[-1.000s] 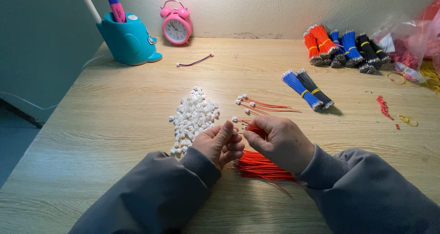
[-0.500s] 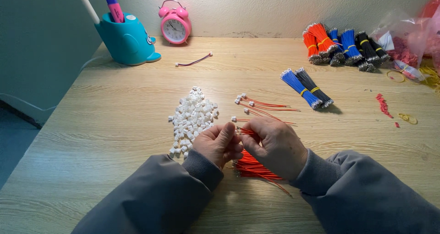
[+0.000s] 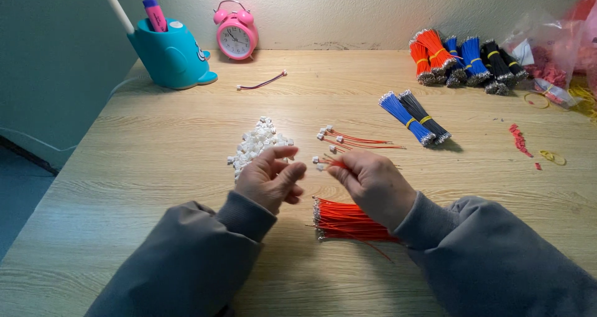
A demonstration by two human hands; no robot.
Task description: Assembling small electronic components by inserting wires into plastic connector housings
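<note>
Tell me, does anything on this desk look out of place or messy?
Mostly tidy. One lone wire lies apart near the pink alarm clock, away from the bundles. Small red scraps and loose yellow rubber bands are scattered at the right. The right hand pinches a red wire.

Two hands at work: the left hand [image 3: 268,179] beside one heap of white connectors [image 3: 256,144], the right hand [image 3: 371,183] over one loose red wire bundle [image 3: 348,220]. Beyond them lie one blue bundle [image 3: 406,117], one black bundle [image 3: 427,120], one pink alarm clock [image 3: 236,33] and one teal pen holder [image 3: 170,57].

Matt wood-grain table [image 3: 155,168]; glossy plastic clock [image 3: 235,34].
</note>
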